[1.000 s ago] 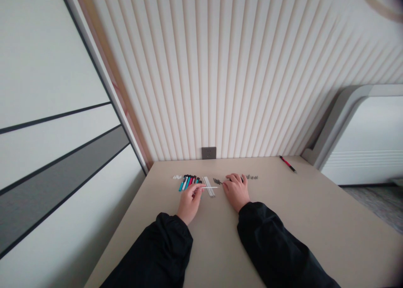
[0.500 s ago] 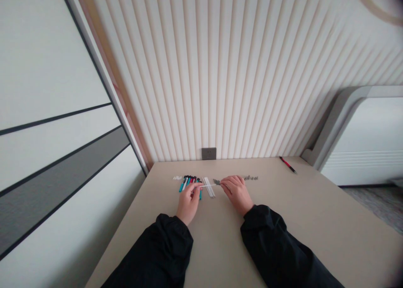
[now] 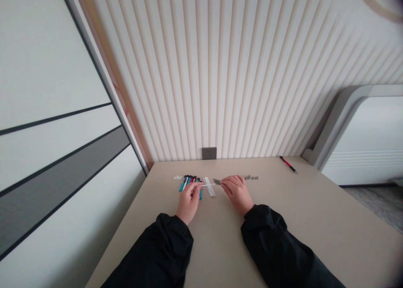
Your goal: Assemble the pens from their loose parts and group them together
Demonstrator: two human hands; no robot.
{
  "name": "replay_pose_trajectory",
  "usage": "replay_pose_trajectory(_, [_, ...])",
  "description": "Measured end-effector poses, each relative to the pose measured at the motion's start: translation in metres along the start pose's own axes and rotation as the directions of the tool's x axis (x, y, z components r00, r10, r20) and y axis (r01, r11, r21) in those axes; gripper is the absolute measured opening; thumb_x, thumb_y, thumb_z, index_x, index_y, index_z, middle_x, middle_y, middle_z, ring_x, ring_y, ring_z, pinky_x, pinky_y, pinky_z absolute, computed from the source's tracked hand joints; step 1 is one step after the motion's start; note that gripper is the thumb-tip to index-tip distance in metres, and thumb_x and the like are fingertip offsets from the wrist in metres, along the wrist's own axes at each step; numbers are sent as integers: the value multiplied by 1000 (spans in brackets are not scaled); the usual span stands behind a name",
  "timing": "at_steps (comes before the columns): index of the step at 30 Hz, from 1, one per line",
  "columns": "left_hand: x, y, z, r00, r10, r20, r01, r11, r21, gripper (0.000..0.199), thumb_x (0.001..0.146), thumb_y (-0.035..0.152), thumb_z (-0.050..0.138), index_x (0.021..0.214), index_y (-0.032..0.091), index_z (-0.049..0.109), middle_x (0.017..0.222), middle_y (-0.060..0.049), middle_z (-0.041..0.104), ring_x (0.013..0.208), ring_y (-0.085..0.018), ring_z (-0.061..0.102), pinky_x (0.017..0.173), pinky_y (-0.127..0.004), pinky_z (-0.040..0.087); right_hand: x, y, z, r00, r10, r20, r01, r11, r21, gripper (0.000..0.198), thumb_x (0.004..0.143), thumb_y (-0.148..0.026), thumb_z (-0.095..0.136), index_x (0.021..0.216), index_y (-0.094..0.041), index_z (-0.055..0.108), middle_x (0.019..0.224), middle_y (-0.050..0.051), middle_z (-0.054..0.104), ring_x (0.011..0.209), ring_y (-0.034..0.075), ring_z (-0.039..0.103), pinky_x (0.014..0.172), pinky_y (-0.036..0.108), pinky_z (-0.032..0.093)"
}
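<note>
A thin white pen refill [image 3: 208,185] is stretched level between my two hands, just above the table. My left hand [image 3: 189,200] pinches one end with its fingertips. At the other end, my right hand [image 3: 236,191] is closed around the tip; any small part in those fingers is hidden. Below the held refill lies a row of white refills [image 3: 209,188]. Beside my left hand are several pen barrels [image 3: 188,181] in teal, white, red and black, partly covered by the fingers. Small grey pieces [image 3: 217,181] lie next to my right fingertips.
Small white pieces [image 3: 177,177] lie left of the barrels. Further dark grey pieces [image 3: 252,178] sit beyond my right hand. A red and black pen [image 3: 288,164] rests at the table's far right. A ribbed wall with a socket [image 3: 209,153] borders the beige table [image 3: 220,246].
Almost nothing differs. Both hands keep the same hold on the refill, and the view has shifted very slightly.
</note>
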State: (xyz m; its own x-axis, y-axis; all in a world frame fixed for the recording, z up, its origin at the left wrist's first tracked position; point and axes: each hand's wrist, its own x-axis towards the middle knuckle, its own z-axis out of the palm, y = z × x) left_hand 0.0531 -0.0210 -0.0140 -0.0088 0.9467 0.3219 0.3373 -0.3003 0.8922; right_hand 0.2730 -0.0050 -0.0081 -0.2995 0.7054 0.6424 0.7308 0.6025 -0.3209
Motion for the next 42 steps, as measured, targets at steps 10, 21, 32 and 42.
replay_pose_trajectory(10, [-2, 6, 1, 997, 22, 68, -22, 1000, 8, 31, 91, 39, 48, 101, 17, 67, 88, -7, 69, 65, -15, 60, 57, -24, 46, 2, -7, -2, 999, -42, 20, 39, 992, 121, 23, 97, -29, 45, 103, -25, 67, 94, 3, 69, 93, 18, 59, 90, 35, 36])
replay_pose_trajectory(21, [0, 10, -2, 1000, 10, -28, -12, 997, -81, 30, 89, 41, 50, 98, 16, 65, 88, -6, 68, 68, -15, 61, 58, -23, 48, -1, 1, -3, 998, 51, -43, -47, 995, 88, 20, 95, -29, 48, 93, -23, 67, 94, 5, 69, 92, 19, 60, 86, 34, 38])
replay_pose_trajectory(32, [-2, 7, 0, 1000, 5, 6, -5, 999, -33, 32, 90, 42, 48, 98, 16, 65, 85, -6, 68, 64, -14, 58, 56, -24, 46, -1, -2, -2, 1000, 16, -22, -14, 996, 83, 21, 95, -29, 48, 94, -24, 68, 93, 4, 70, 92, 19, 61, 87, 34, 38])
replay_pose_trajectory(42, [-1, 6, -1, 1000, 4, -10, -5, 998, -55, 31, 90, 41, 49, 98, 16, 65, 89, -7, 69, 72, -17, 63, 59, -25, 49, -2, -1, -1, 999, 25, -26, -23, 997, 69, 19, 95, -29, 49, 94, -24, 68, 93, 4, 70, 91, 18, 61, 86, 34, 38])
